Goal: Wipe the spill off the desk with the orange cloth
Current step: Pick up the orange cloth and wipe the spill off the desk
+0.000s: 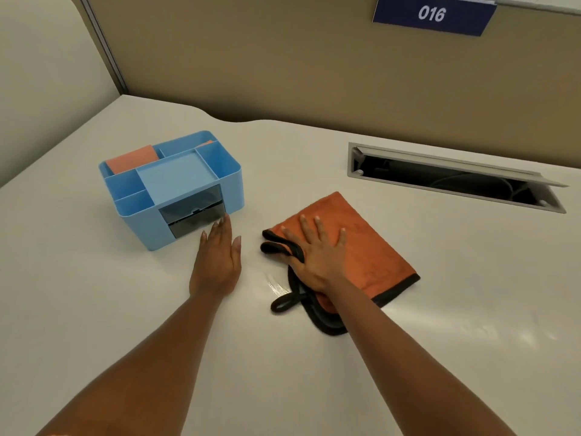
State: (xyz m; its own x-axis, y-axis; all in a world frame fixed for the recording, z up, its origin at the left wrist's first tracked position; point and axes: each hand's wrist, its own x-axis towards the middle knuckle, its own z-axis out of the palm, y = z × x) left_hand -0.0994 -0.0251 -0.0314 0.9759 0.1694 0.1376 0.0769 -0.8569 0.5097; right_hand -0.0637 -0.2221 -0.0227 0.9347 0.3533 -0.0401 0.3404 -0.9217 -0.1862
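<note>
The orange cloth (pixel 361 247) is lying flat on the desk (pixel 440 309), the right hand (pixel 317 256) pressing it with fingers spread; wiping is seemingly underway. A wet streak (pixel 275 283) is glistening just left, so sweep leftward. The left hand (pixel 217 262) is resting open, empty, beside the blue organizer (pixel 176 184).

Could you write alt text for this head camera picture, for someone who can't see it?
A person's right hand presses flat on an orange cloth on a white desk. The left hand rests flat on the desk beside a blue organizer.
</note>
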